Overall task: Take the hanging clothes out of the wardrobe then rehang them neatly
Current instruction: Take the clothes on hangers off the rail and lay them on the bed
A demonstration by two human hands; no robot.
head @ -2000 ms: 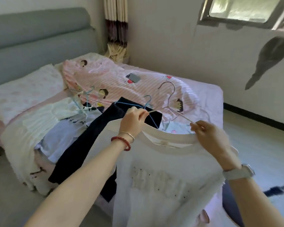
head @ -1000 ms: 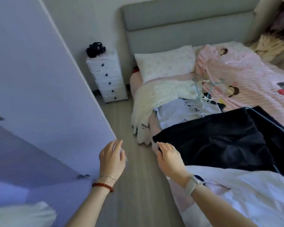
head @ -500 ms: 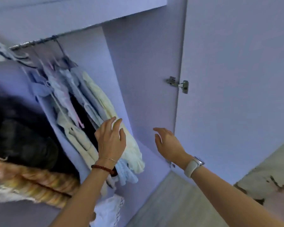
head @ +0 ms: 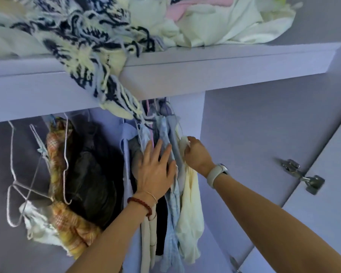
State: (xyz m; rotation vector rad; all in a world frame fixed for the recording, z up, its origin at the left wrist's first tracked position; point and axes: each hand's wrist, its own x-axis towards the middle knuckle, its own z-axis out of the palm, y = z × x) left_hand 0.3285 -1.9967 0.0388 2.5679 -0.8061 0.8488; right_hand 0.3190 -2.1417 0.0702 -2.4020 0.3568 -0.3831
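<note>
Lilac wardrobe interior, shelf (head: 224,69) above | hanging clothes (head: 165,131) bunched centre frame under it | right hand (head: 197,154) pinches cream garment (head: 191,209) at its top; left hand (head: 156,170) flat, fingers straight, pressing the neighbours aside | risk: hooks packed tight, a pull may drag adjacent hangers off; fringed scarf (head: 98,62) drooping from the shelf may snag.

View swung from bed to wardrobe interior, now tilted up to shelf (head: 185,62) piled with knitwear. Both hands, free in air half second ago, now among hanging clothes (head: 165,223): left hand (head: 156,170) pressed flat on pale blue garments, right hand (head: 197,154) gripping shoulder of cream garment (head: 191,209). White T-shirt held two seconds ago gone from hands.
</note>
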